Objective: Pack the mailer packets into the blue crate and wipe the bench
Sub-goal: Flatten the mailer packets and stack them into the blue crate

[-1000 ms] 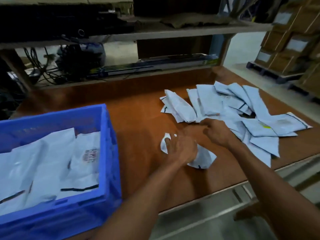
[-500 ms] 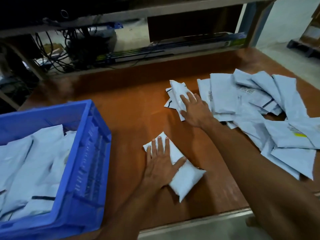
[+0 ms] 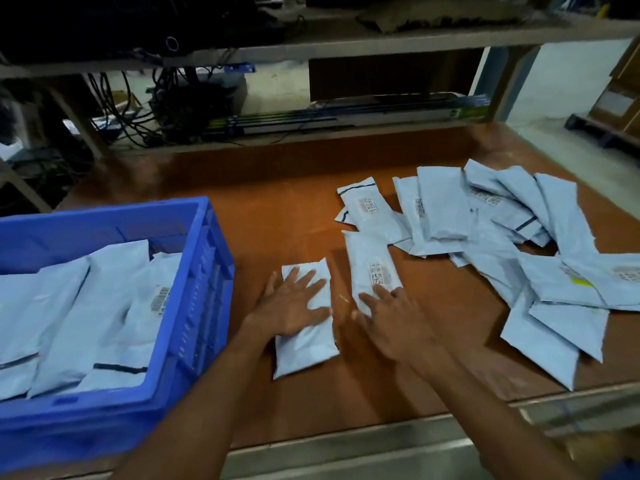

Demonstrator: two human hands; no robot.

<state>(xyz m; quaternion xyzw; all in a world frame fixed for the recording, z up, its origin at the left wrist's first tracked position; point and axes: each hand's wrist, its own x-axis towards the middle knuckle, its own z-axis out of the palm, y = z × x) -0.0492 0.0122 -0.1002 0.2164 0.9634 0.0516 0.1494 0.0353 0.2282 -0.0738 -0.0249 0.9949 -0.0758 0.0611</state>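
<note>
Two spread hands, two packets: left hand [image 3: 294, 306] presses the short packet [image 3: 306, 355], right hand [image 3: 391, 322] the long packet [image 3: 369, 258].

No word, brand or number can be read: barcode labels [image 3: 367, 205] are seen on a packet [image 3: 152, 306] in the blue crate [image 3: 214, 271], on two packets [image 3: 375, 265] at the left edge of the pile [image 3: 446, 209] and on a far-right packet [image 3: 620, 284], but all print is blurred.
</note>
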